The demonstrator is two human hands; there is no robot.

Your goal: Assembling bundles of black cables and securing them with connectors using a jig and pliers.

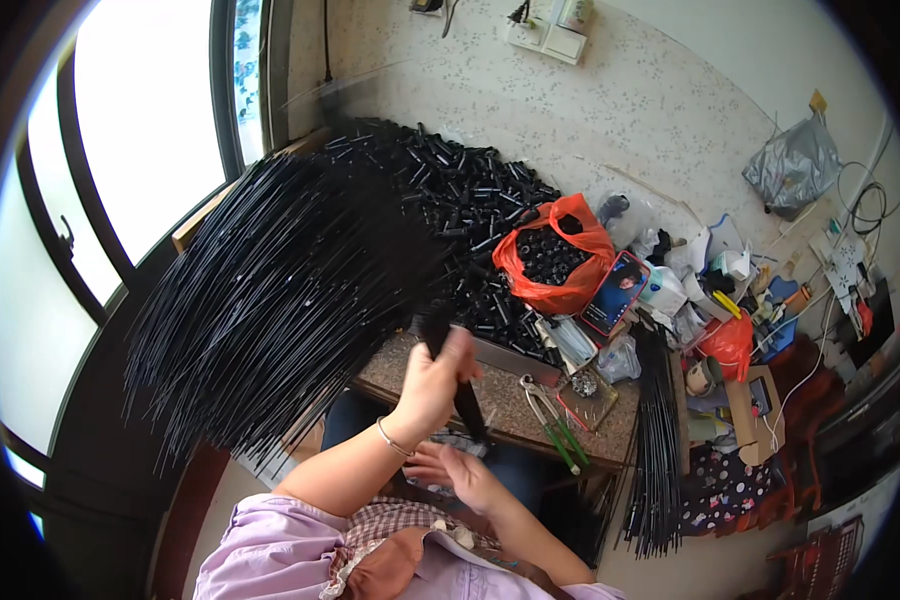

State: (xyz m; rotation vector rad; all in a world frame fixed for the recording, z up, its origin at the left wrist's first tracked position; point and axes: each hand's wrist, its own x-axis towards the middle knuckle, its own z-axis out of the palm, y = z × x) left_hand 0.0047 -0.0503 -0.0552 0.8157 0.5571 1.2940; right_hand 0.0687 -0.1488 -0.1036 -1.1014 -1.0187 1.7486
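My left hand [433, 382], with a bracelet on its wrist, is closed around a black stick-like piece [467, 412] that slants down past my fingers. Its upper end is smeared by motion, so its exact kind cannot be made out. Below it, my right hand [467, 478] is open, fingers stretched out, and seems to hold nothing. To the left spreads a big bundle of thin black rods [260, 290]. Behind my left hand lies a heap of short black tubular pieces [470, 190] on the speckled tabletop [395, 368].
A red plastic bag [560, 296] of small black parts sits by the heap. A phone [615, 292], green-handled pliers [550, 425] and more black rods [655, 450] are on the right. An open carton [755, 415] stands beyond. A window [150, 110] is on the left.
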